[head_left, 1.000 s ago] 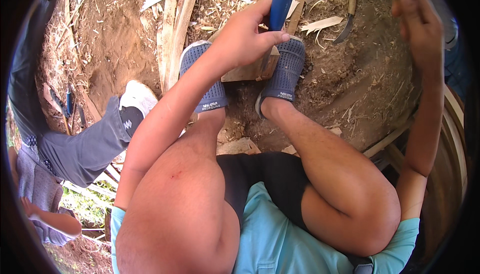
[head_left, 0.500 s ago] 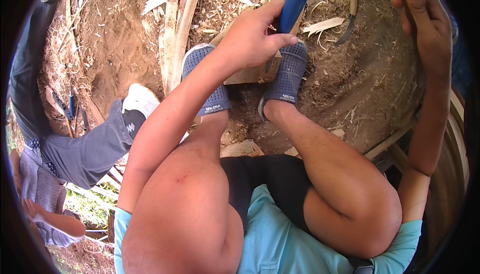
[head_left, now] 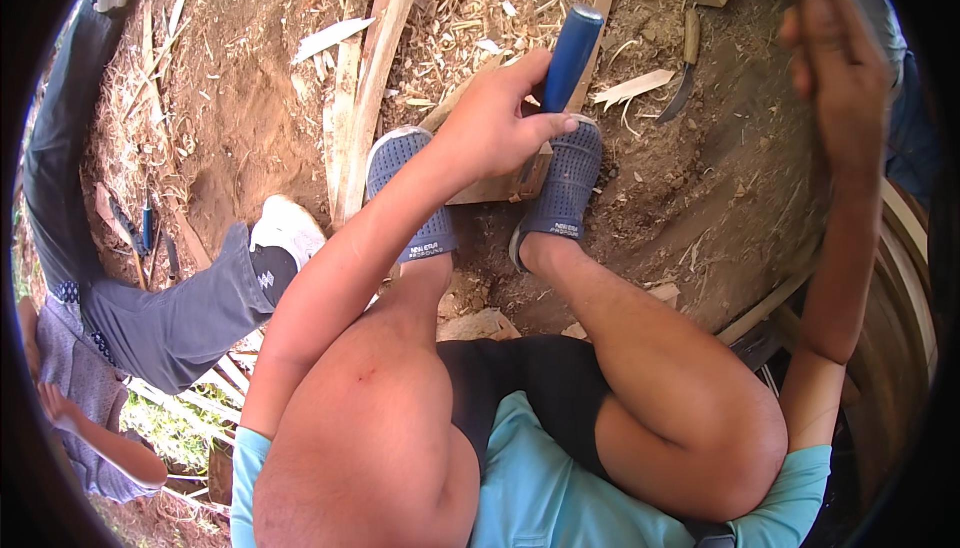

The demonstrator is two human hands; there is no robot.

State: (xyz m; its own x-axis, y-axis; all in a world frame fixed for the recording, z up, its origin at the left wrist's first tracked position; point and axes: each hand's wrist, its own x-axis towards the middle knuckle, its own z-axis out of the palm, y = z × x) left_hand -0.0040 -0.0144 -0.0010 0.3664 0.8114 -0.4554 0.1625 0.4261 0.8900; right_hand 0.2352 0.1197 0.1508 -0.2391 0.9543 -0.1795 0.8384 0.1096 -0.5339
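Leaning at the wooden block (head_left: 490,190), seemingly unfinished, the blue-handled chisel (head_left: 572,56) is clamped by the left hand (head_left: 500,126); the raised right hand's (head_left: 842,63) grip cannot be told.

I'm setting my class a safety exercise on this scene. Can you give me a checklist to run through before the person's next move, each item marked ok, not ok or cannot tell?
1. Left hand closed around the blue handle: ok.
2. Wooden block between left shoe and right shoe: ok.
3. Right shoe well clear of the left hand: not ok; it looks very close, the thumb near its toe.
4. Tool's lower end seated on the block: cannot tell.
5. Right hand firmly gripping: cannot tell; blurred near the view's edge.
6. Curved knife away from both hands: ok, on the ground.
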